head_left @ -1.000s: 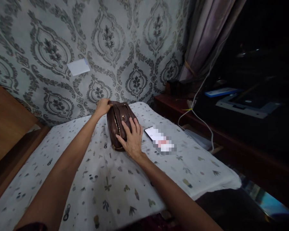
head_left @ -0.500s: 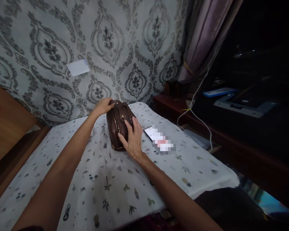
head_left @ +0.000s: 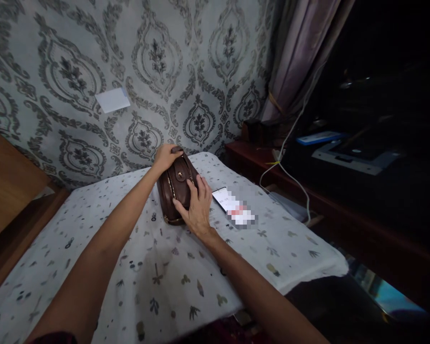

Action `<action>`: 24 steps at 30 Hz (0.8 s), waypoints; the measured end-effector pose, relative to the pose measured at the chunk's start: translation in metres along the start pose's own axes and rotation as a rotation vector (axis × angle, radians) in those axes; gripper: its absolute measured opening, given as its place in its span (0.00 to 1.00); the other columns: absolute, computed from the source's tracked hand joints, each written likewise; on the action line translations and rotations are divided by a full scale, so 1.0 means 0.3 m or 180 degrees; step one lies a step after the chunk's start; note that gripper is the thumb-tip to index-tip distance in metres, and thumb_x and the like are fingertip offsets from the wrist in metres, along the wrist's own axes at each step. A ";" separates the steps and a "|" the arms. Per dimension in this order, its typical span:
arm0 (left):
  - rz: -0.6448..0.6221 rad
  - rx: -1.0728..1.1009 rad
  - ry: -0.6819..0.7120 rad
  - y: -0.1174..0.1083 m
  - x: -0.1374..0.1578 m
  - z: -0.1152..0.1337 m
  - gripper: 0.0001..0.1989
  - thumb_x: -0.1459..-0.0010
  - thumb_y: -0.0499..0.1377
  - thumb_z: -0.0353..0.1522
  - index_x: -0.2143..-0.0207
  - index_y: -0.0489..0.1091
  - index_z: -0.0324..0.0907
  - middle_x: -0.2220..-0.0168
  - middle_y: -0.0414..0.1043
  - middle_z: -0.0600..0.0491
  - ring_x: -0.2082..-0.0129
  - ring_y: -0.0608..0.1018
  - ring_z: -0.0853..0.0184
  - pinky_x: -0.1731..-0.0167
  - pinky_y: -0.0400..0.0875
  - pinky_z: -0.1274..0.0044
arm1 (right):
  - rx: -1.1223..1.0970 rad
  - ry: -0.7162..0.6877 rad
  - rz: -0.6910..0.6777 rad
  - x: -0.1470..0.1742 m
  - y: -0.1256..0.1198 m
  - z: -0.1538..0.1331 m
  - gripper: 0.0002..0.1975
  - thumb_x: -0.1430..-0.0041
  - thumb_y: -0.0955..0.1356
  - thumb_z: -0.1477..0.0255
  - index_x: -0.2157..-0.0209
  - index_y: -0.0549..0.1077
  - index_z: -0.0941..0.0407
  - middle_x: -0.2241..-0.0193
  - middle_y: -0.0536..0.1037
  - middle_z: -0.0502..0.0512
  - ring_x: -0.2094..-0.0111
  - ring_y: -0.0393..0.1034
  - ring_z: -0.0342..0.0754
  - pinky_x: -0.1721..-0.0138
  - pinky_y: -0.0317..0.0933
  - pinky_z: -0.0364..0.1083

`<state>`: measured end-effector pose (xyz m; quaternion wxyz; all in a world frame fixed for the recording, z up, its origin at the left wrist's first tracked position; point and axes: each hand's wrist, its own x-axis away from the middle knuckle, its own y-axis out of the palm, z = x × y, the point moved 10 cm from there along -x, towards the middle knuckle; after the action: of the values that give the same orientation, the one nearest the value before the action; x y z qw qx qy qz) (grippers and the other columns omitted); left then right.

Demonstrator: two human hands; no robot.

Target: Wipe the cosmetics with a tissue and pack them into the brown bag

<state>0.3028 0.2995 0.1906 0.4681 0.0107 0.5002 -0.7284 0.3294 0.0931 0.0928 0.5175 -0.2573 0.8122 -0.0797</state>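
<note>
A brown leather bag with gold zips and a small metal stud on its tab lies on the patterned white sheet. At its far end, my left hand is closed on the leather at the top; some of its fingertips are hidden. My right hand rests on the near right part of the bag, thumb and fingers spread apart over the leather. Just right of that hand lies a phone with its screen lit, partly blurred out.
The sheet covers a flat surface against a wallpapered wall with a white card on it. A wooden panel stands at left. To the right are a dark red ledge, a white cable and a blue-edged object.
My left hand has shifted right across the top of the bag, and the leather there now stands up in its fingers. The right hand stays in about the same place on the bag.
</note>
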 end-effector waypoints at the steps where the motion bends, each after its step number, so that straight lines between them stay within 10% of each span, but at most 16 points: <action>1: 0.0095 0.0029 -0.0067 -0.003 -0.005 -0.011 0.10 0.49 0.61 0.37 0.76 0.75 0.39 0.79 0.69 0.56 0.75 0.69 0.67 0.70 0.59 0.75 | -0.0001 -0.0018 0.0029 -0.002 -0.004 -0.001 0.31 0.37 0.66 0.55 0.39 0.63 0.58 0.35 0.60 0.69 0.34 0.51 0.63 0.37 0.52 0.67; 11: 0.0381 0.0520 -0.0291 0.009 -0.020 -0.057 0.10 0.50 0.60 0.36 0.77 0.72 0.39 0.79 0.68 0.56 0.76 0.68 0.68 0.73 0.58 0.76 | -0.0125 -0.0137 -0.0045 -0.007 0.011 -0.013 0.30 0.35 0.66 0.59 0.40 0.63 0.63 0.36 0.59 0.72 0.33 0.47 0.64 0.35 0.53 0.65; 24: -0.0459 0.0892 -0.0074 -0.002 0.001 -0.025 0.14 0.55 0.65 0.39 0.68 0.77 0.39 0.71 0.76 0.54 0.68 0.74 0.65 0.65 0.66 0.76 | -0.0113 0.0025 -0.0159 -0.002 0.019 -0.002 0.31 0.36 0.65 0.59 0.37 0.60 0.59 0.34 0.54 0.70 0.32 0.44 0.64 0.36 0.53 0.67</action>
<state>0.2989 0.3047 0.1872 0.4142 0.0316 0.3877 -0.8229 0.3274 0.0984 0.0913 0.5075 -0.2863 0.8088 -0.0791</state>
